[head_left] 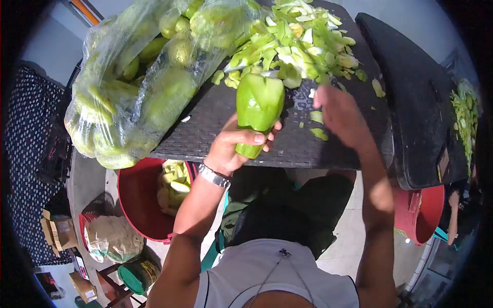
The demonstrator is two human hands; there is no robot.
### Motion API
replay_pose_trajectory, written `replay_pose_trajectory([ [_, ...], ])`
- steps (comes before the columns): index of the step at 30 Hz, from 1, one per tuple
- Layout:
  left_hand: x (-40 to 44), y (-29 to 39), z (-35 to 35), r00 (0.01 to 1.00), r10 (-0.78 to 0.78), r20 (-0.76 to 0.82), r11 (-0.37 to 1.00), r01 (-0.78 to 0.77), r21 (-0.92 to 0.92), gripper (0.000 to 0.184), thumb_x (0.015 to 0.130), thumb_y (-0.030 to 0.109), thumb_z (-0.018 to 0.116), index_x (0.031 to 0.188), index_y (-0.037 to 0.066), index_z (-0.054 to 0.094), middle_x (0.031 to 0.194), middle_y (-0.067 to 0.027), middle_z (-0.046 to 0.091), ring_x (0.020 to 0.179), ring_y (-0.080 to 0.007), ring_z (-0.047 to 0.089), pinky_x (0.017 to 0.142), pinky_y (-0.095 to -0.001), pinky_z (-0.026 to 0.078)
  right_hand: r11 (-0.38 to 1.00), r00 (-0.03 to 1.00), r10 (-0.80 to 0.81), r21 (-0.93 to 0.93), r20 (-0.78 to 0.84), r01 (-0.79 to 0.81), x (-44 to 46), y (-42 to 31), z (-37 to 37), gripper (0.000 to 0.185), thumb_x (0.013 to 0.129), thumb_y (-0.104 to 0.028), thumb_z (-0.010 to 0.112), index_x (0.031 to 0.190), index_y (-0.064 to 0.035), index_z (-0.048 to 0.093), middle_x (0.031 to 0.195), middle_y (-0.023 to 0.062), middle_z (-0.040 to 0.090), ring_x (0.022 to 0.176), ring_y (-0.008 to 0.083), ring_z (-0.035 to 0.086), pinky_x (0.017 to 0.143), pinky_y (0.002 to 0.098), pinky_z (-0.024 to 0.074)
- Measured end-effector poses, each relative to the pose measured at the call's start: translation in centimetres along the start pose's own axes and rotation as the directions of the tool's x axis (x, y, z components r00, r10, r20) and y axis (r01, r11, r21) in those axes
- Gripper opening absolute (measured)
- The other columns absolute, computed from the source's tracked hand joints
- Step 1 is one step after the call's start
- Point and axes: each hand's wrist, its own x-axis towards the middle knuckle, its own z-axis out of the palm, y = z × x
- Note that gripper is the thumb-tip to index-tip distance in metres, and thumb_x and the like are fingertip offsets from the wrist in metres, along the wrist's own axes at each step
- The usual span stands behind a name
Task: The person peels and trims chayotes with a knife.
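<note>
The left hand [231, 142] was closed about the lower part of the fruit [260, 102], thumb across it, the far end pointing away from the body, apparently to leave the paler upper part exposed above the table [308, 149]; the right hand [339, 113], blurred, was apart from it, and whether it gripped anything could not be told. Peelings [313, 54] lay heaped beyond, seemingly clear of the working edge, while the bag [172, 97] of fruit at left and the bucket [136, 205] of pieces below it were presumably placed for easy reach.
</note>
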Motion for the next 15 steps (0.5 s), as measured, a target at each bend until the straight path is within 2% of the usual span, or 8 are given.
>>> replay_pose_trajectory([
  [1, 0.1, -0.6, -0.1, 0.996, 0.050, 0.074, 0.997, -0.045, -0.070, 0.052, 0.074, 0.006, 0.070, 0.124, -0.006, 0.058, 0.110, -0.0167, 0.065, 0.093, -0.0248, 0.064, 0.070, -0.0327, 0.058, 0.994, 0.994, -0.106, -0.017, -0.011, 0.105, -0.6, -0.9, 0.8, 0.046, 0.102, -0.048, 0.059, 0.098, -0.0019, 0.063, 0.072, 0.0149, 0.063, 0.073, 0.0273, 0.067, 0.072, 0.0385, 0.0531],
  [4, 0.0, -2.7, -0.6, 0.990, 0.033, 0.134, 0.940, 0.015, -0.340, 0.051, 0.075, 0.008, 0.069, 0.122, -0.006, 0.059, 0.108, -0.0179, 0.065, 0.090, -0.0267, 0.063, 0.069, -0.0333, 0.057, 0.987, 0.995, -0.090, -0.139, -0.036, 0.085, -2.4, -4.4, 3.4, 0.045, 0.094, -0.048, 0.071, 0.096, -0.0053, 0.056, 0.064, 0.0110, 0.063, 0.064, 0.0332, 0.071, 0.060, 0.0422, 0.0547],
  [8, -0.6, -3.9, 0.0, 0.997, -0.051, 0.049, 0.905, 0.067, -0.419, 0.046, 0.078, 0.008, 0.070, 0.120, -0.007, 0.059, 0.104, -0.0184, 0.064, 0.083, -0.0269, 0.061, 0.064, -0.0371, 0.050, 0.936, 0.968, -0.252, -0.259, -0.015, 0.239, -2.8, -3.9, 4.0, 0.052, 0.086, -0.051, 0.079, 0.096, -0.0102, 0.050, 0.060, 0.0067, 0.063, 0.054, 0.0337, 0.068, 0.050, 0.0445, 0.0533],
  [9, -0.5, -3.9, -0.1, 0.992, -0.057, 0.111, 0.898, 0.100, -0.429, 0.046, 0.080, 0.008, 0.071, 0.121, -0.008, 0.058, 0.103, -0.0181, 0.064, 0.080, -0.0264, 0.060, 0.064, -0.0373, 0.048, 0.927, 0.961, -0.274, -0.270, -0.019, 0.259, -2.7, -4.0, 3.8, 0.051, 0.085, -0.051, 0.080, 0.096, -0.0102, 0.051, 0.061, 0.0071, 0.063, 0.055, 0.0336, 0.069, 0.051, 0.0446, 0.0536],
  [12, -0.9, -4.4, 0.6, 0.994, 0.068, 0.082, 0.956, -0.042, -0.291, 0.049, 0.079, 0.009, 0.072, 0.121, -0.009, 0.057, 0.102, -0.0182, 0.063, 0.076, -0.0243, 0.059, 0.062, -0.0355, 0.048, 0.892, 0.938, -0.347, -0.310, -0.008, 0.328, -1.9, -3.1, 2.8, 0.046, 0.088, -0.049, 0.078, 0.095, -0.0097, 0.055, 0.064, 0.0077, 0.065, 0.060, 0.0347, 0.070, 0.055, 0.0456, 0.0548],
  [13, -0.4, -4.0, 0.1, 0.984, 0.012, 0.176, 0.970, 0.031, -0.242, 0.052, 0.077, 0.010, 0.074, 0.123, -0.007, 0.056, 0.109, -0.0174, 0.061, 0.075, -0.0216, 0.058, 0.060, -0.0329, 0.047, 0.880, 0.930, -0.368, -0.324, 0.001, 0.349, -1.3, -2.2, 2.3, 0.044, 0.089, -0.048, 0.077, 0.095, -0.0094, 0.056, 0.066, 0.0079, 0.066, 0.062, 0.0353, 0.071, 0.056, 0.0460, 0.0553],
  [14, 0.1, -3.6, 0.2, 0.972, 0.058, 0.229, 0.953, 0.014, -0.302, 0.059, 0.076, 0.011, 0.076, 0.129, -0.005, 0.053, 0.117, -0.0161, 0.058, 0.075, -0.0200, 0.058, 0.060, -0.0311, 0.048, 0.974, 0.977, -0.175, -0.166, -0.118, 0.154, 0.0, 0.7, 2.3, 0.038, 0.094, -0.044, 0.072, 0.096, -0.0076, 0.059, 0.070, 0.0125, 0.068, 0.072, 0.0394, 0.072, 0.064, 0.0486, 0.0569],
  [15, -0.3, -3.8, 0.4, 0.960, 0.112, 0.257, 0.947, -0.024, -0.322, 0.062, 0.078, 0.013, 0.075, 0.132, -0.004, 0.051, 0.119, -0.0152, 0.056, 0.076, -0.0199, 0.058, 0.061, -0.0311, 0.050, 0.941, 0.967, -0.058, -0.338, -0.249, -0.031, 1.2, 2.5, 1.2, 0.039, 0.099, -0.043, 0.067, 0.096, -0.0049, 0.061, 0.071, 0.0145, 0.065, 0.069, 0.0352, 0.070, 0.067, 0.0458, 0.0549],
])
